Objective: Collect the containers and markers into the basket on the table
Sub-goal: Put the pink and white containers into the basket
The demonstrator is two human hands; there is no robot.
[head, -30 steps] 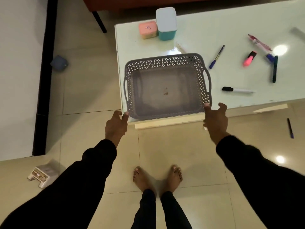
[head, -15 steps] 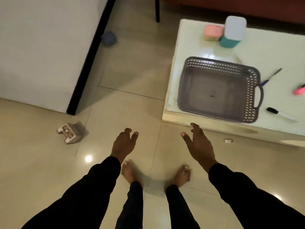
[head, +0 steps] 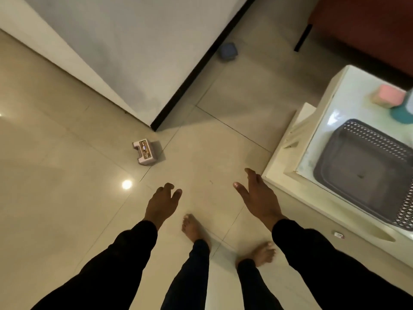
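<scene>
Grey basket (head: 366, 175) sits at the counter (head: 288, 175) corner; left hand (head: 162, 204) and right hand (head: 260, 198) hang loose, holding nothing.

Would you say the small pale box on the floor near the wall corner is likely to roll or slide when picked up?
The small box looks blocky and flat-sided, so it probably won't roll. On the glossy floor tiles it may slide if nudged. It is probably light.
</scene>
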